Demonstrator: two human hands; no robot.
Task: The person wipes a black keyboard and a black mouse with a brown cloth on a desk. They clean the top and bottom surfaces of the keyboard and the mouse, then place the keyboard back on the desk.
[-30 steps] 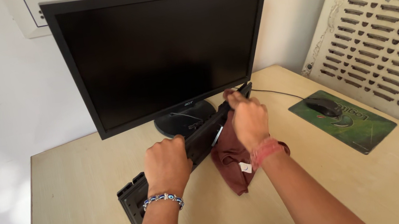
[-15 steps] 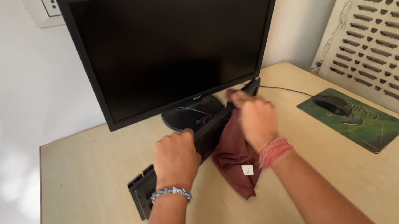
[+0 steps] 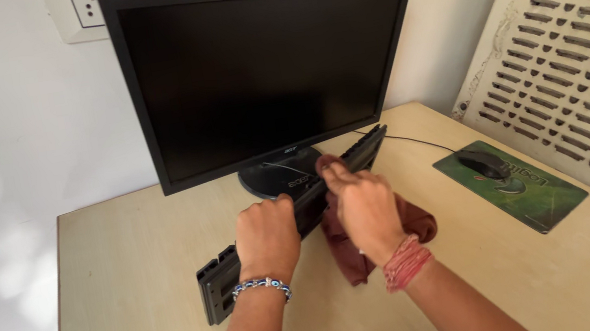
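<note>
Left hand (image 3: 266, 230) clamped on the tilted black plastic keyboard (image 3: 302, 208), mid-length, over the beige wooden desk (image 3: 127, 257). Right hand (image 3: 364, 206) just beside it, presses a crumpled maroon cloth (image 3: 345, 249) against the keyboard's edge.

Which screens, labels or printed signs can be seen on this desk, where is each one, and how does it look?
Monitor: back of the desk, wide black rectangle on a round black foot, screen dark.
Mouse pad: right side of the desk, green rectangle with pale print, black mouse on it.
Cloth: under the right hand, dark red, small white tag.
</note>
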